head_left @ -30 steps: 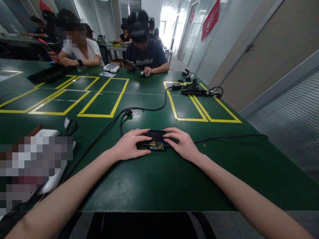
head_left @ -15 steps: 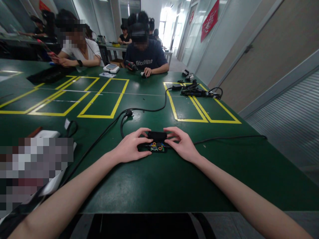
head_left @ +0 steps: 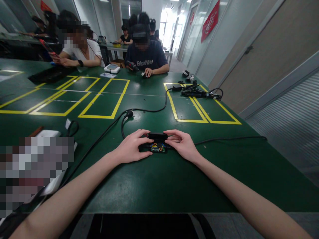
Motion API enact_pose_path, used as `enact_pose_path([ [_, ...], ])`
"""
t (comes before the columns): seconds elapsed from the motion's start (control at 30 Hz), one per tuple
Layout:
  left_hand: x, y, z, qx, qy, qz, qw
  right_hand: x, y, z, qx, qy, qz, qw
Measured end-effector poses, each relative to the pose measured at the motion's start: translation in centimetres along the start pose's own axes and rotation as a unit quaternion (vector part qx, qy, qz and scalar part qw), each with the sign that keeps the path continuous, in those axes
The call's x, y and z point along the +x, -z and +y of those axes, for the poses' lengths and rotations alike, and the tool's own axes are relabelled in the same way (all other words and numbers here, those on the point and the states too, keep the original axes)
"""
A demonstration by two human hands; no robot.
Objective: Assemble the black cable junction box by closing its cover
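Observation:
A small black device (head_left: 158, 136) lies on the green table (head_left: 159, 186) right in front of me, its case off a green circuit board (head_left: 157, 147) with orange rings. My left hand (head_left: 131, 147) grips its left end with thumb below and fingers on top. My right hand (head_left: 181, 144) holds the right end the same way, fingertips on the black cover. A thin black cable (head_left: 229, 138) runs off to the right from the device.
A thick black cable (head_left: 147, 109) loops across the table toward a heap of black chargers and leads (head_left: 198, 90) at the back right. Yellow tape boxes (head_left: 104, 96) mark the top. Two people sit working at the far edge. A blurred patch and white object (head_left: 47, 134) lie left.
The black cover between my fingers has tipped up and looks narrower. Both hands have shifted slightly on the device, which stays in place.

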State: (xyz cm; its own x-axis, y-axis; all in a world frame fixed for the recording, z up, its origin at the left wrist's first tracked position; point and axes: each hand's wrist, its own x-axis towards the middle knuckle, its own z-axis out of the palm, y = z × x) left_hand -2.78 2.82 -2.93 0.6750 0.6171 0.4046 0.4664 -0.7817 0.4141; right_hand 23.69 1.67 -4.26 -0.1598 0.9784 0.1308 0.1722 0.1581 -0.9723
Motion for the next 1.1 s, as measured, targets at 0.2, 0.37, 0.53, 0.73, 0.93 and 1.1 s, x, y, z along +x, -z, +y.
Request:
enact_pose_path([
  [0.2,0.0,0.1,-0.1,0.012,0.007,-0.009,1.000,0.0,0.1,-0.2,-0.015,0.006,-0.012,1.000],
  [0.37,0.2,0.5,0.5,0.012,0.003,-0.014,1.000,-0.2,0.4,-1.1,-0.037,0.057,-0.028,0.997],
  [0.53,0.4,0.5,1.2,-0.057,0.057,-0.011,0.997,-0.3,0.7,-1.6,-0.029,0.064,-0.043,0.997],
  [0.73,0.5,0.2,1.2,-0.054,0.065,-0.021,0.996,-0.4,0.6,-1.7,-0.053,0.060,-0.052,0.995],
  [0.93,0.4,0.3,1.1,-0.052,0.039,-0.022,0.998,-0.6,0.6,-2.4,-0.132,0.134,-0.063,0.980],
  [1.1,0.7,0.3,1.2,-0.050,0.010,-0.027,0.998,-0.7,0.9,-1.9,-0.172,0.217,-0.129,0.952],
])
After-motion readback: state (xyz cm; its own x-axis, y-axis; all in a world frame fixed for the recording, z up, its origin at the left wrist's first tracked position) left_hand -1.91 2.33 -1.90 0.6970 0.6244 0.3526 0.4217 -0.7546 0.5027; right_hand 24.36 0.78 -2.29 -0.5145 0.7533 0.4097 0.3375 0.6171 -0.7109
